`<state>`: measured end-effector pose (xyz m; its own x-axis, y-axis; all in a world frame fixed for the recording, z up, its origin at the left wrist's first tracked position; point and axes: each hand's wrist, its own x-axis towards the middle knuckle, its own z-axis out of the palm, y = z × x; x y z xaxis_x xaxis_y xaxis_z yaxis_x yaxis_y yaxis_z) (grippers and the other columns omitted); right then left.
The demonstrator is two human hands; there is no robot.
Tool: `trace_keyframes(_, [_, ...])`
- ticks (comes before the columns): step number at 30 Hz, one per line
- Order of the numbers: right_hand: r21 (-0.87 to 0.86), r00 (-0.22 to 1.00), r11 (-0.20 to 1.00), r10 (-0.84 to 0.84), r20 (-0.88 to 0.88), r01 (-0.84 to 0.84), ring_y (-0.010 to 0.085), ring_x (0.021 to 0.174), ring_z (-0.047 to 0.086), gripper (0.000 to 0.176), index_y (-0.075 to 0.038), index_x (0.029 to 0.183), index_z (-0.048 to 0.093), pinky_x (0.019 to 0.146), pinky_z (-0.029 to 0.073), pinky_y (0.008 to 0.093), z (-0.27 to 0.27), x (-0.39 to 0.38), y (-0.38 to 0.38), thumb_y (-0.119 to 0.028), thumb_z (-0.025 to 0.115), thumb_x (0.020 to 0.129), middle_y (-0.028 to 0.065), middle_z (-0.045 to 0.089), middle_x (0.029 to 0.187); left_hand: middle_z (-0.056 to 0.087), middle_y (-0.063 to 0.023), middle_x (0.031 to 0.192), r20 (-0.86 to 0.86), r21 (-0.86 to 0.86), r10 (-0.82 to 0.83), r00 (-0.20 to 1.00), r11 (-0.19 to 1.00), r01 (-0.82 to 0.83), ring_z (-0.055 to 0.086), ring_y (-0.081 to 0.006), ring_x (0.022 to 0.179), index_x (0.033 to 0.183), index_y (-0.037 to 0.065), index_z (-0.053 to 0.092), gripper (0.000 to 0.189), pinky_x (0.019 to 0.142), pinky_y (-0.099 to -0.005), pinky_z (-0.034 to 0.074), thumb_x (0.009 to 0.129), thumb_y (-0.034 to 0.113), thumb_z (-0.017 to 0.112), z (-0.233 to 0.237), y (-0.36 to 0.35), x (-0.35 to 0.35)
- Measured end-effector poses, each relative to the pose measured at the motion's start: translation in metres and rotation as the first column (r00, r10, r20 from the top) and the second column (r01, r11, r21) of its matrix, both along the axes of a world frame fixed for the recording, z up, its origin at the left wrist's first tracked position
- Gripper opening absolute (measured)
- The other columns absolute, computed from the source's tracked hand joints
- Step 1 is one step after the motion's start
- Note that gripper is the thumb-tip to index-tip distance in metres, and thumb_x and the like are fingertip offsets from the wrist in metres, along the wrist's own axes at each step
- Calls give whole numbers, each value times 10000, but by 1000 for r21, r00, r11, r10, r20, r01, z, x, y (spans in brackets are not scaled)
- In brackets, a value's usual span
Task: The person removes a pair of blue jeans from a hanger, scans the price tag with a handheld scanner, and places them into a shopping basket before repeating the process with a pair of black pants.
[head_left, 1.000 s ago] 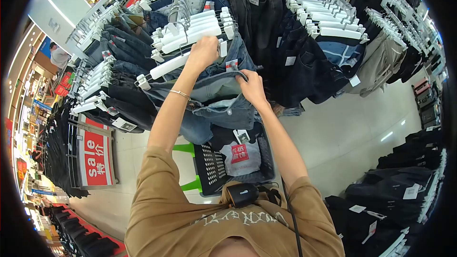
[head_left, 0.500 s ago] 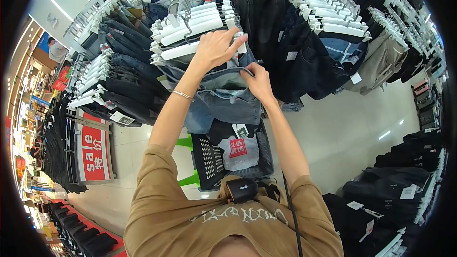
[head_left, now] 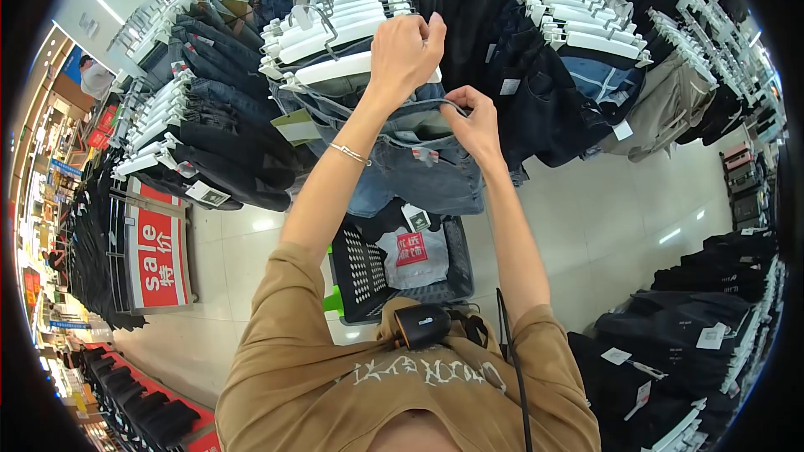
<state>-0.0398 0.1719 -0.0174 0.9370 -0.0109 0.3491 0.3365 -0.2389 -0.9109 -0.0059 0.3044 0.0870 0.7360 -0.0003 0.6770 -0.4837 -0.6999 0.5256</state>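
Observation:
A pair of blue jeans [head_left: 419, 176] hangs at the front of the rack, its waistband open toward me and a red-and-white label inside. My right hand [head_left: 474, 121] pinches the right end of that waistband between thumb and fingers. Above it, my left hand [head_left: 406, 54] is closed over the right end of the front white hanger [head_left: 335, 69]; the fingers and the clip beneath them are mostly hidden. At the left side of the jeans a pale paper tag [head_left: 297, 128] sticks out. More white hangers are packed close behind.
Below the jeans stands a black shopping basket [head_left: 358, 280] with green parts, holding a grey-white bag [head_left: 414, 258] and dark cloth. Racks of dark trousers [head_left: 540, 109] flank me. A red sale sign [head_left: 159, 258] stands left; folded dark clothes [head_left: 678, 326] lie right.
The jeans' waistband has come away from the front hanger on the right side and sags wider open. Both my hands have shifted slightly right, the left also a little upward.

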Motion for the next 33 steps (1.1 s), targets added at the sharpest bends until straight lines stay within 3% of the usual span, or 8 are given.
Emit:
trace_keyframes(4, [-62, 989, 991, 112, -101, -119, 166, 667, 642, 199, 19, 867, 686, 637, 477, 279, 16, -4, -9, -131, 694, 735, 129, 675, 720, 589, -216, 606, -6, 52, 97, 995, 994, -96, 585, -390, 614, 641, -41, 622, 451, 615, -439, 446, 879, 327, 520, -3, -2, 3])
trace_keyframes(7, [-23, 985, 985, 171, 1, -171, 167, 675, 648, 219, 25, 898, 695, 636, 478, 280, 17, -2, -11, -148, 702, 764, 134, 681, 726, 583, -224, 607, 9, 96, 91, 996, 991, -91, 580, -400, 614, 639, -39, 621, 459, 610, -448, 439, 886, 333, 515, -11, -1, 9])
trace_keyframes(17, [-44, 994, 993, 107, 20, -106, 226, 714, 671, 200, 53, 916, 674, 674, 488, 301, 24, -4, -1, -110, 658, 803, 178, 681, 785, 558, -230, 581, -63, 71, 106, 992, 992, -102, 563, -421, 605, 623, -49, 597, 528, 590, -457, 421, 932, 359, 465, -5, 1, -1])
trace_keyframes(19, [-15, 988, 997, 74, 136, -73, 83, 649, 601, 168, 67, 889, 668, 603, 461, 233, 20, -3, 3, -87, 663, 821, 101, 667, 704, 568, -227, 591, -60, 87, 86, 994, 993, -81, 574, -413, 607, 605, -41, 602, 494, 589, -456, 441, 914, 331, 499, -8, 3, 4])
trace_keyframes(26, [1, 985, 997, 71, 158, -72, 93, 639, 607, 153, 75, 881, 663, 598, 470, 246, 23, -3, 8, -61, 655, 811, 105, 672, 708, 513, -236, 526, -15, 187, 54, 998, 981, -50, 548, -406, 552, 574, -59, 575, 440, 547, -442, 408, 881, 256, 577, -8, 1, 8])
trace_keyframes(28, [17, 992, 997, 70, 100, -72, 268, 737, 676, 187, 65, 890, 666, 698, 494, 321, 24, -3, 9, -88, 643, 785, 202, 673, 794, 515, -231, 520, 9, 189, 91, 996, 978, -91, 544, -407, 543, 552, -57, 567, 488, 547, -444, 412, 893, 292, 558, -14, -5, 10])
trace_keyframes(30, [40, 992, 997, 68, 103, -72, 277, 744, 675, 185, 66, 888, 666, 703, 494, 325, 24, -3, 10, -86, 640, 786, 205, 673, 800, 517, -225, 513, 33, 192, 127, 991, 973, -131, 541, -408, 534, 530, -54, 558, 535, 546, -447, 415, 905, 328, 540, -13, -11, 7])
trace_keyframes(33, [58, 992, 996, 56, 111, -63, 294, 760, 674, 184, 66, 884, 668, 712, 495, 332, 25, -4, 10, -85, 634, 786, 210, 673, 814, 545, -226, 544, -101, 176, 174, 980, 972, -154, 554, -416, 571, 583, -38, 587, 600, 577, -460, 430, 940, 425, 448, -5, -17, -2])
